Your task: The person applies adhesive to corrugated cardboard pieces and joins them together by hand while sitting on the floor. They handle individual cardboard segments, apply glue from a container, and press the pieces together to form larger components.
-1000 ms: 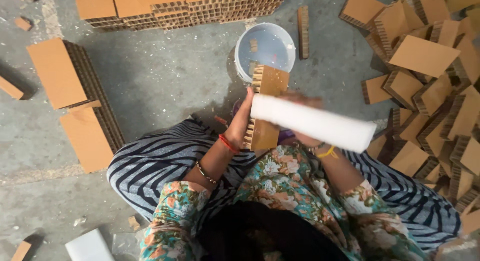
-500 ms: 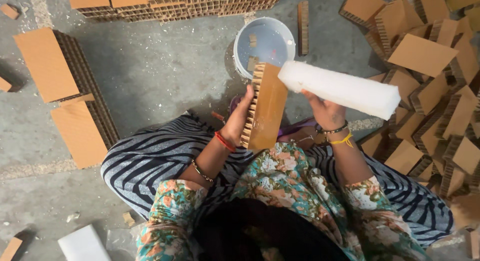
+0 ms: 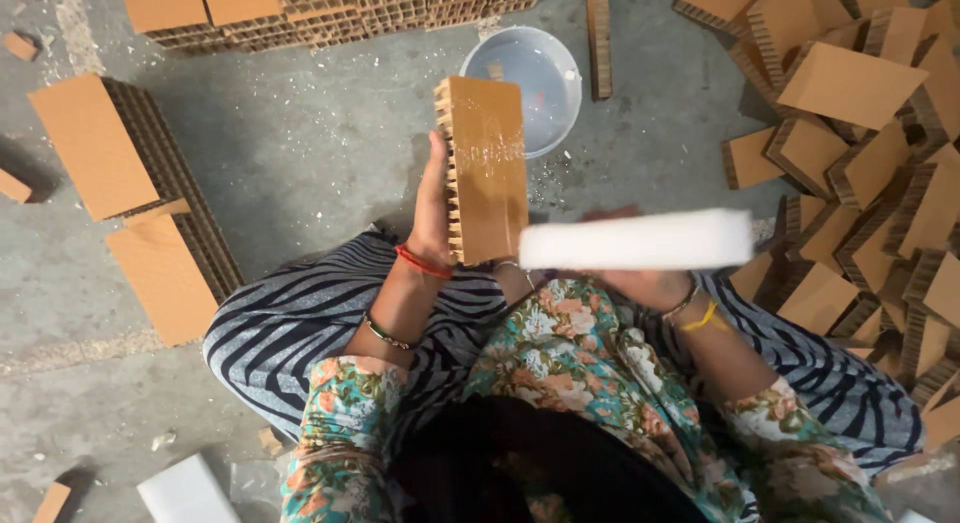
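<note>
- At the left of the frame I saw flat honeycomb cardboard slabs (image 3: 95, 143) lying on the concrete floor (image 3: 300, 153), with more stacked blocks (image 3: 330, 5) along the top edge; I judged these the finished or waiting stock, though I could not tell which.
- Just left of centre, the left hand (image 3: 432, 198) was closed around the edge of the cardboard block (image 3: 487, 168), holding it upright above the lap; its broad face looked shiny, which I took for a coat already applied.
- Behind the block sat the white bucket (image 3: 530, 88) on the floor.
- Right of centre, the right hand (image 3: 640, 283) gripped the white foam bar (image 3: 637, 240) from beneath, level and just clear of the block.
- At the far right a loose heap of cardboard pieces (image 3: 860, 133) lay, so much work seemed left.
</note>
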